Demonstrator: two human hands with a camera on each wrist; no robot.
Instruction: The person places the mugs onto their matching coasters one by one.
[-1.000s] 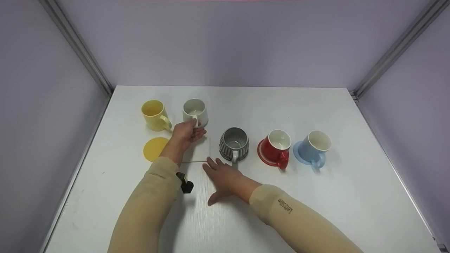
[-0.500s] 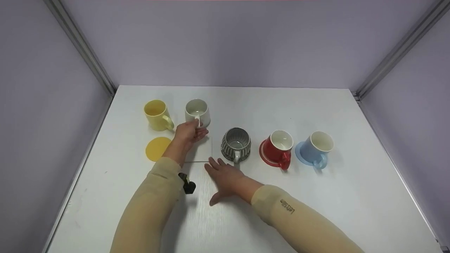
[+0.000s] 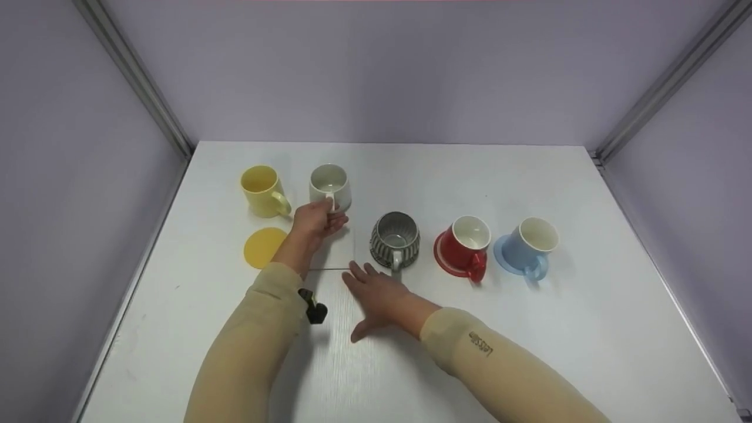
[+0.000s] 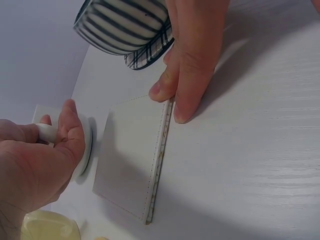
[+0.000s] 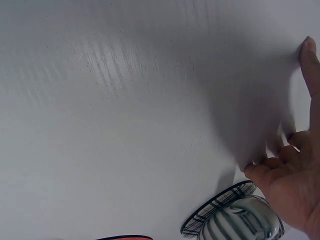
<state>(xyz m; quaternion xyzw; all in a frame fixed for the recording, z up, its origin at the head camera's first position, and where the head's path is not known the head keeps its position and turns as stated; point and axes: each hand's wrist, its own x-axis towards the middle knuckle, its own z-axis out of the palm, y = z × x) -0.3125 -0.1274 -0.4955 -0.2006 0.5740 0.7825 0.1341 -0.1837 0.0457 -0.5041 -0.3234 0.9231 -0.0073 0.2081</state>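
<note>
Upper left of centre, the left hand's (image 3: 319, 222) fingers pinched the handle of a white mug (image 3: 329, 181); the right hand's (image 3: 377, 298) spread fingers touched a white coaster (image 3: 338, 249) at centre. The one-sided handle grip might have tipped the mug if lifted. Five mugs: the white, a yellow mug (image 3: 261, 200), striped mug (image 3: 388, 251), red mug (image 3: 458, 251), blue mug (image 3: 520, 249). Five coasters: the white, a yellow coaster (image 3: 262, 248), plaid coaster (image 4: 150, 53), red coaster (image 3: 442, 259), blue coaster (image 3: 503, 255).
</note>
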